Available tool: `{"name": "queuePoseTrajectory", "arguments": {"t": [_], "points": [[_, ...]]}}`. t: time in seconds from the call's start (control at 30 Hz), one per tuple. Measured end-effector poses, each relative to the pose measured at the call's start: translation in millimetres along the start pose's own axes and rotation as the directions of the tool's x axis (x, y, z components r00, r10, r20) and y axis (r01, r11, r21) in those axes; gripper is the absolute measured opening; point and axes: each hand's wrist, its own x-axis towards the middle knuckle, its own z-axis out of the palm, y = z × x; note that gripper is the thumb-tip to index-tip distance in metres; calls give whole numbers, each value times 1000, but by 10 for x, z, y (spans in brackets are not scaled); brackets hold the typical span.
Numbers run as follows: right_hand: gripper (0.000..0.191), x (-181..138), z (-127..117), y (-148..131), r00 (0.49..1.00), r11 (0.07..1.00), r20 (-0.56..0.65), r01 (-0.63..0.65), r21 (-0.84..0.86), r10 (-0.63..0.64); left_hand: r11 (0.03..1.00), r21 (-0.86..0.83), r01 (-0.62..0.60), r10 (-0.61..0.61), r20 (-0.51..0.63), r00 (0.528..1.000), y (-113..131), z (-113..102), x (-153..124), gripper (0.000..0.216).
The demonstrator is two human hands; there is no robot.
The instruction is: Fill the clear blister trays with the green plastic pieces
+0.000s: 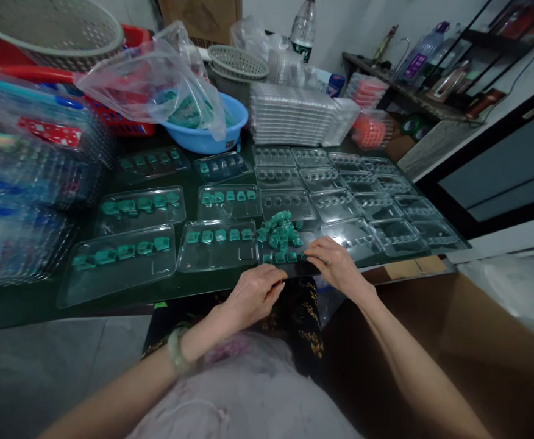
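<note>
Head view: the person sits at a dark desk (180, 289) covered with clear plastic trays. The left hand (253, 296) rests at the near edge of the desk, its fingers (274, 285) curled inward and touching the front rim of the nearest tray (315, 236). Whether they pinch anything cannot be told. The right hand (335, 265) lies palm down just beside it, on the same tray. Its fingers are bent down onto a short row of green pieces (285, 258) seated in the tray's pockets, and a grip on any one piece cannot be confirmed. A loose pile of green pieces (280, 230) sits on this tray, just beyond both hands.

To the left lie filled trays (216, 244), each with a row of the green pieces. To the right lie empty trays (377, 204) in rows, edge to edge. Further back stand a blue bowl (230, 131) partly covered by a plastic bag (157, 79), a stack of trays (294, 113), a mesh basket (237, 61) and a bottle (303, 24).
</note>
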Motion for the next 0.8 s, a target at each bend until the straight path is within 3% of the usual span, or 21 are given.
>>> {"name": "queuePoseTrajectory", "arguments": {"t": [0.27, 0.57, 0.8], "points": [[22, -19, 40, -30, 999, 998, 10, 50, -35, -50, 999, 52, -9, 8, 13, 1000, -6, 28, 5, 22], [24, 67, -42, -102, 985, 981, 154, 107, -161, -82, 993, 116, -29, 26, 29, 999, -6, 50, 9, 22], [23, 122, -15, -4, 976, 990, 188, 122, -75, -106, 991, 131, -24, 18, 41, 999, -20, 64, 3, 23]]}}
